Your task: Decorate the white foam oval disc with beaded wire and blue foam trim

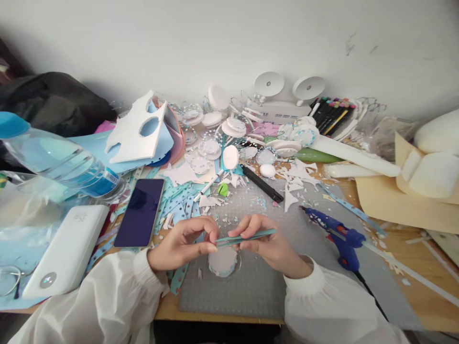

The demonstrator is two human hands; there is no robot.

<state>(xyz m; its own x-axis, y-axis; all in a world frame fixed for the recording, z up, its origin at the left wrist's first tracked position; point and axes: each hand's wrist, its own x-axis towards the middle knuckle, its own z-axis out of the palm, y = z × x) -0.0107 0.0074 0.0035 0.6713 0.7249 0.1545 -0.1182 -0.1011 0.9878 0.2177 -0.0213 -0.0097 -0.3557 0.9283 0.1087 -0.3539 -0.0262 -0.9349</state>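
My left hand (pixel 186 241) and my right hand (pixel 267 243) meet over the grey cutting mat (pixel 251 286), both in white sleeves. Between them lies a thin light-blue strip (pixel 247 235), held level: my right fingers grip it along its length, and my left fingertips pinch its left end. Just under the hands, a small round pale disc (pixel 223 262) rests on the mat.
A dark phone (pixel 140 212) and a white power bank (pixel 66 251) lie left, beside a plastic bottle (pixel 53 160). A blue glue gun (pixel 339 234) lies right. A black pen (pixel 261 184), foam sheets, white discs, markers (pixel 332 114) and paper scraps crowd the back.
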